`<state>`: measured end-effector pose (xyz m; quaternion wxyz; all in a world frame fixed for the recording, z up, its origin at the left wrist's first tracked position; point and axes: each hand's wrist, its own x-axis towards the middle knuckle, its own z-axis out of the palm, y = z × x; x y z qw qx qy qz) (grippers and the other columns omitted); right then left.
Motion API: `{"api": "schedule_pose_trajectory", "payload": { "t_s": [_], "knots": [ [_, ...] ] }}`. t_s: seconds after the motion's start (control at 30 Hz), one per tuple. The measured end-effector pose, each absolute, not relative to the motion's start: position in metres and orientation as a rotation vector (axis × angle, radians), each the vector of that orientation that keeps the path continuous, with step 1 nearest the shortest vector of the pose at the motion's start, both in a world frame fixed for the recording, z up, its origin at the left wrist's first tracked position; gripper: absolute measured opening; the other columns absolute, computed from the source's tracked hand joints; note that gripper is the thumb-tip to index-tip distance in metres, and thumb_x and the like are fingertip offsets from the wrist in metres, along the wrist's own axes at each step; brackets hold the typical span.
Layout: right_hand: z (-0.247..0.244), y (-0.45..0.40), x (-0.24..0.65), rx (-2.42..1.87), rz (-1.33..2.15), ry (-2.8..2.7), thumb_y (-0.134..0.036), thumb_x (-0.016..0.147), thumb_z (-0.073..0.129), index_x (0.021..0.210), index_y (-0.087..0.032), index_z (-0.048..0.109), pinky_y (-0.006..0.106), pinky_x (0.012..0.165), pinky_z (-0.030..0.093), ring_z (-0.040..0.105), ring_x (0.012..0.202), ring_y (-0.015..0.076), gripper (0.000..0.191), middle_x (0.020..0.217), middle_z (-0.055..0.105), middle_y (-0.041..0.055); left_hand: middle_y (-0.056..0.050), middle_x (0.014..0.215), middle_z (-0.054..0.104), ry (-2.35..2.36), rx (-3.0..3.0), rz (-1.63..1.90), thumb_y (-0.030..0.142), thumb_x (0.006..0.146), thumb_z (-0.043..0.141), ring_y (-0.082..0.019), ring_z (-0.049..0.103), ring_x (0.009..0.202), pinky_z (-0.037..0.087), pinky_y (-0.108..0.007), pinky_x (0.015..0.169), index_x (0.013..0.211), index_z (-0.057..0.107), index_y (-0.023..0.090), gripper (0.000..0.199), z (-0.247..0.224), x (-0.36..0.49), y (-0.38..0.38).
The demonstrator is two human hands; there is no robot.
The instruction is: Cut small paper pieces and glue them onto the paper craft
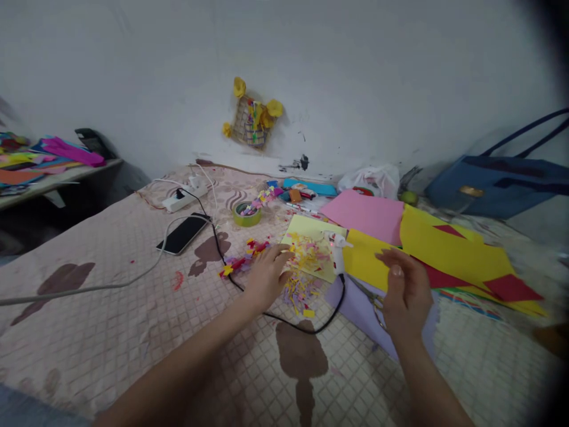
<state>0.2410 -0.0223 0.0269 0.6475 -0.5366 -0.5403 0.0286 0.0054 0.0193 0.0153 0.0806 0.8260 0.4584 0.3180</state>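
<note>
My left hand (267,279) is open with curved fingers, beside a pile of cut paper scraps (306,252) in yellow, pink and purple. Just past its wrist, on the left, lies a strand of red, purple and yellow paper pieces (237,264). A white glue gun (338,252) with a small red light rests between my hands, its black cord (306,331) looping toward me. My right hand (406,293) is open, fingers loosely bent and thumb apart, over the edge of yellow paper (367,258). Scissors (376,302) lie beside it, partly hidden, on purple paper (362,323).
A phone (184,233), power strip (184,198) and grey cable lie to the left. Behind stands a roll of tape (246,214). Pink paper (364,213), more yellow sheets (453,249) and a blue bag (493,184) occupy the right. A woven decoration (253,121) hangs on the wall.
</note>
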Motion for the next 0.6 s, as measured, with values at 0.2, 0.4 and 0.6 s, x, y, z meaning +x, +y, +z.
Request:
{"api": "schedule_pose_trajectory", "payload": {
  "t_s": [0.2, 0.4, 0.6],
  "knots": [
    [0.023, -0.020, 0.247, -1.181, 0.141, -1.353, -0.028, 0.083, 0.054, 0.120, -0.020, 0.049, 0.043, 0.090, 0.044, 0.055, 0.107, 0.0232, 0.038, 0.120, 0.053, 0.0111, -0.008, 0.085, 0.067, 1.386, 2.421, 0.903, 0.024, 0.087, 0.046, -0.019, 0.060, 0.081, 0.045, -0.031, 0.074, 0.090, 0.064, 0.016, 0.019, 0.010, 0.005, 0.020],
    [0.018, -0.022, 0.251, -1.340, 0.015, -1.362, -0.030, 0.086, 0.050, 0.094, -0.018, 0.062, 0.039, 0.079, 0.048, 0.063, 0.079, 0.0196, 0.018, 0.080, 0.065, 0.0050, -0.004, 0.081, 0.065, 1.454, 2.461, 0.879, 0.031, 0.084, 0.053, -0.015, 0.058, 0.068, 0.043, -0.026, 0.064, 0.091, 0.063, 0.018, 0.018, 0.016, 0.006, 0.015],
    [0.024, -0.018, 0.259, -1.296, -0.036, -1.413, -0.032, 0.084, 0.051, 0.109, -0.020, 0.057, 0.041, 0.081, 0.049, 0.062, 0.088, 0.0210, 0.028, 0.107, 0.059, 0.0090, -0.004, 0.088, 0.062, 1.129, 2.450, 0.711, 0.020, 0.081, 0.055, -0.014, 0.056, 0.078, 0.044, -0.025, 0.071, 0.092, 0.059, 0.017, 0.012, 0.020, 0.014, 0.007]
  ]
}}
